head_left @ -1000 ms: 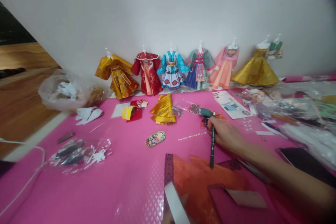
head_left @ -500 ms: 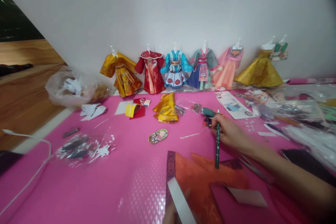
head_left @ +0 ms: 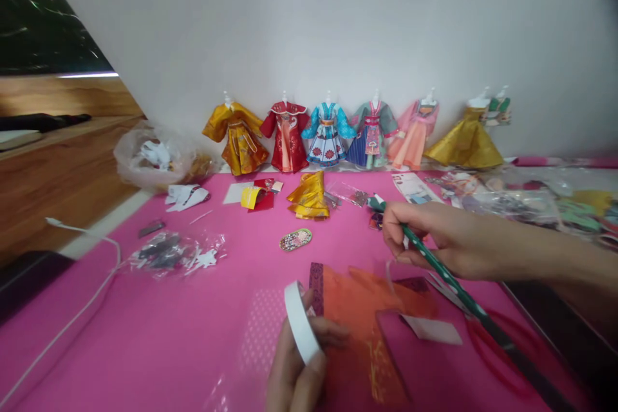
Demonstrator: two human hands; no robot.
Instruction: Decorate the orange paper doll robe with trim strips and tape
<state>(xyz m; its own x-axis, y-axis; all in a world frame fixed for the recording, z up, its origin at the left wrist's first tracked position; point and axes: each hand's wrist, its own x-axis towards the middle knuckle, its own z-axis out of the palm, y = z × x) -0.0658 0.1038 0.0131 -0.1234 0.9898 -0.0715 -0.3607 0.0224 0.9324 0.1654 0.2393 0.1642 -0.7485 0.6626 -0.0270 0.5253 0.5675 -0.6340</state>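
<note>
Over the left side of the orange cloth (head_left: 355,309) on the pink desk (head_left: 183,335), the left hand (head_left: 288,364) curls around a white roll (head_left: 300,323); the right hand (head_left: 434,230), fingers bent nearly closed, grips a green pen (head_left: 447,275).

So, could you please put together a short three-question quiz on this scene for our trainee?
1. Multiple choice: what does the left hand hold?
A. a charging cable
B. a roll of white tape
C. a red doll robe

2. True or false: the right hand holds a green pen.

3. Fill in the missing word: seen from the wearer's view, the red-handled scissors lie to the ____ of the orange patterned fabric.

Key: 1. B; 2. true; 3. right.
</note>
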